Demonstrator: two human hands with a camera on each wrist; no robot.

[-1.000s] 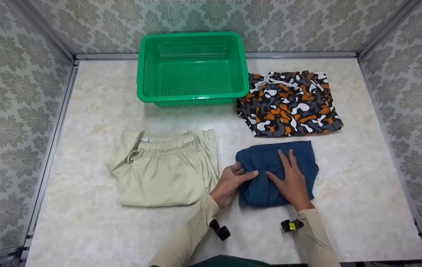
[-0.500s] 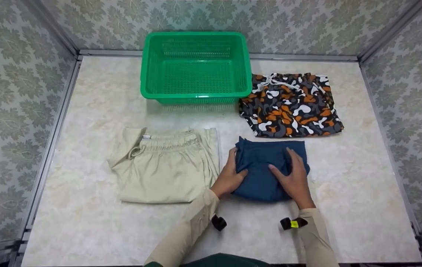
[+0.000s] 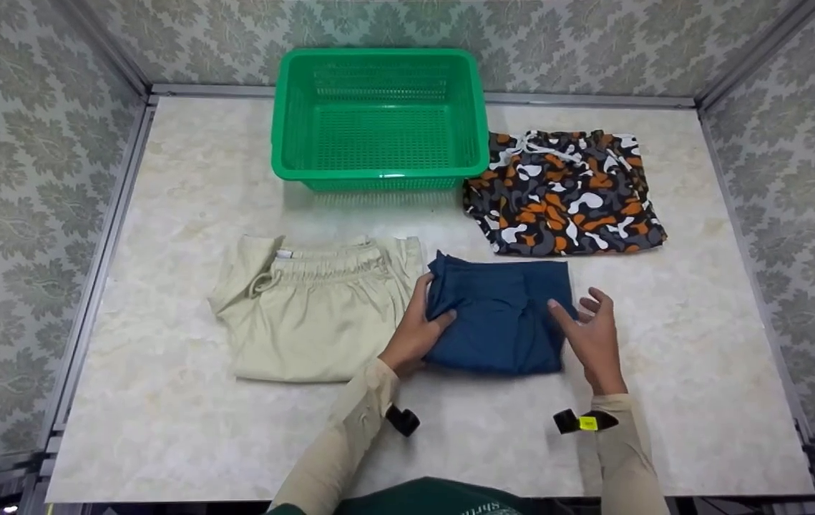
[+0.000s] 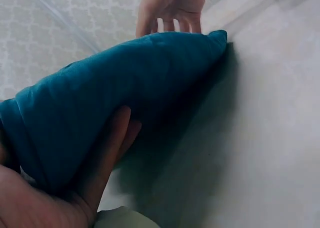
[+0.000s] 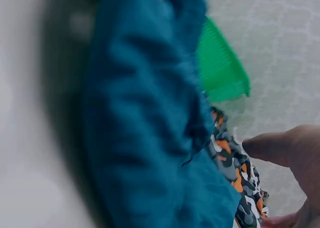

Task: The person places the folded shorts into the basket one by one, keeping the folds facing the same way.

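Note:
A folded dark blue garment point(image 3: 496, 315) is in front of the person, right of centre in the head view. My left hand point(image 3: 418, 329) grips its left edge, thumb on top and fingers underneath. In the left wrist view the blue cloth point(image 4: 115, 87) is raised off the tabletop, with a shadow under it. My right hand point(image 3: 589, 336) is beside the right edge, its fingers loosely bent and holding nothing. In the right wrist view its thumb point(image 5: 270, 148) stands apart from the cloth.
Beige pants point(image 3: 328, 315) with an elastic waistband lie folded on the left. Camouflage-print shorts point(image 3: 572, 200) lie behind the blue garment. A green plastic basket point(image 3: 378, 174) stands at the back of the white table point(image 3: 185, 443), touching or overlapping the shorts. Patterned walls point(image 3: 793, 214) enclose three sides.
The blue garment has shifted left and looks neater and more rectangular. My left hand moved left with it. My right hand came off its top to the right side.

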